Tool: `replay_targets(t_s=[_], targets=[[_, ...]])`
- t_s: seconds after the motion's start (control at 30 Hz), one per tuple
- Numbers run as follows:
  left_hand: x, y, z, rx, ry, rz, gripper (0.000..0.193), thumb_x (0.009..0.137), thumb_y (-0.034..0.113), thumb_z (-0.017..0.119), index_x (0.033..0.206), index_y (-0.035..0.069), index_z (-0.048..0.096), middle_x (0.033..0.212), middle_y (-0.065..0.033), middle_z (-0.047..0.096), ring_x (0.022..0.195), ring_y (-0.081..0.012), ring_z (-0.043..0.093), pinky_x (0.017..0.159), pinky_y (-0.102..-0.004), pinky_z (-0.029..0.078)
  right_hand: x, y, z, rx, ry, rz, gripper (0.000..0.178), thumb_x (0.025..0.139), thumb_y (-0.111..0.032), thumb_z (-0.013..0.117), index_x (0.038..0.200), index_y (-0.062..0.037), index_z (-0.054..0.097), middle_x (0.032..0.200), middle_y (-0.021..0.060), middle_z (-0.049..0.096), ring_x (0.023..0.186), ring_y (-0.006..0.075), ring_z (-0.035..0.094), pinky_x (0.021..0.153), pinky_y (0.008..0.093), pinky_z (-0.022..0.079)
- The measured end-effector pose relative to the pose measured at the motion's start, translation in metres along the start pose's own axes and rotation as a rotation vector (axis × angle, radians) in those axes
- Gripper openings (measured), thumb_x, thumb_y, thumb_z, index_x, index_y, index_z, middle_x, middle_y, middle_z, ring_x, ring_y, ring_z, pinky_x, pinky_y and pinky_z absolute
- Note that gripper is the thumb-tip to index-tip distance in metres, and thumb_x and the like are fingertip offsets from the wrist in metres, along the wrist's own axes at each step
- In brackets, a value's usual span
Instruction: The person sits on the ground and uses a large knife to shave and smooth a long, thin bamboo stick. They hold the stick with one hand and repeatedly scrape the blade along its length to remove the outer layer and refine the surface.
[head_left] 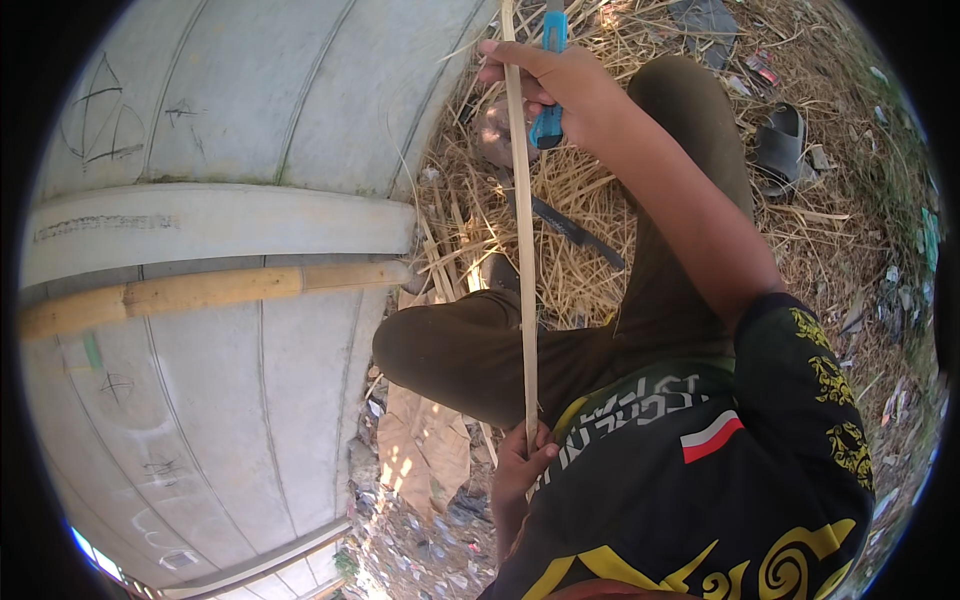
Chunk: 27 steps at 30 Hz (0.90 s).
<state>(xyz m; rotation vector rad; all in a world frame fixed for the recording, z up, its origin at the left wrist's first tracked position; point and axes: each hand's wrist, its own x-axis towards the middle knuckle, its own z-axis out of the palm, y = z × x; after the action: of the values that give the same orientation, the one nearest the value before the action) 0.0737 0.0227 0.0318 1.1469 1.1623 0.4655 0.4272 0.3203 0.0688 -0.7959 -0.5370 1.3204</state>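
Note:
A long, thin, pale strip that looks like bamboo (524,250) runs upright in front of me, from the top edge down to my waist. My left hand (524,462) is closed around its lower end, close to my shirt. Higher up, my right hand (560,80) grips a blue utility knife (547,128), with the blade end pointing toward the top edge. The fingers of that hand reach across behind the strip, and its upper part lies against them. Whether the blade touches the strip cannot be made out.
My bent legs (460,350) frame a heap of dry shavings (580,270), where a dark, long flat object (575,232) lies. A panelled wall (250,90) with a bamboo pole (210,295) stands left. A grey slipper (780,148) sits right; brown sheet material (425,450) lies lower left.

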Motion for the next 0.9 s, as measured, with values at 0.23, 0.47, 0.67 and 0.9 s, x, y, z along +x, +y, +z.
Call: replay_targets(t_s=[0.23, 0.47, 0.67, 0.9], targets=[[0.008, 0.017, 0.013, -0.223, 0.266, -0.053, 0.027, 0.11, 0.032, 0.053, 0.097, 0.009, 0.05, 0.07, 0.0047, 0.041, 0.057, -0.0032, 0.037, 0.05, -0.0215, 0.029, -0.016, 0.036, 0.027, -0.877, -0.141, -0.147, 0.036, 0.094, -0.039, 0.07, 0.082, -0.0047, 0.075, 0.071, 0.0089, 0.072, 0.054, 0.0168, 0.062, 0.051, 0.0367, 0.051], [0.066, 0.045, 0.018, 0.311, 0.649, 0.109, 0.029, 0.112, 0.032, 0.047, 0.099, 0.006, 0.051, 0.066, 0.0012, 0.043, 0.054, -0.0067, 0.042, 0.049, -0.0243, 0.035, -0.06, 0.103, 0.045, -1.604, -0.534, -0.739, 0.012, 0.082, -0.02, 0.068, 0.078, -0.0087, 0.068, 0.068, 0.0104, 0.069, 0.061, 0.0306, 0.071, 0.052, 0.0445, 0.052], [0.072, 0.075, 0.042, 0.614, 0.738, 0.16, 0.03, 0.112, 0.029, 0.048, 0.101, 0.001, 0.049, 0.063, -0.0115, 0.048, 0.05, -0.0194, 0.046, 0.051, -0.037, 0.039, -0.056, 0.113, 0.045, -1.545, -0.443, -0.866, 0.01, 0.078, -0.02, 0.071, 0.08, -0.0102, 0.067, 0.066, 0.0086, 0.068, 0.06, 0.0294, 0.071, 0.051, 0.043, 0.052], [0.07, 0.094, 0.057, 0.709, 0.757, 0.03, 0.026, 0.112, 0.025, 0.044, 0.099, 0.002, 0.045, 0.062, -0.021, 0.048, 0.052, -0.0342, 0.046, 0.052, -0.0433, 0.038, -0.034, 0.108, 0.04, -1.635, -0.366, -0.838, 0.007, 0.079, -0.017, 0.07, 0.078, -0.0098, 0.069, 0.066, 0.0086, 0.07, 0.06, 0.0277, 0.073, 0.049, 0.0411, 0.053]])
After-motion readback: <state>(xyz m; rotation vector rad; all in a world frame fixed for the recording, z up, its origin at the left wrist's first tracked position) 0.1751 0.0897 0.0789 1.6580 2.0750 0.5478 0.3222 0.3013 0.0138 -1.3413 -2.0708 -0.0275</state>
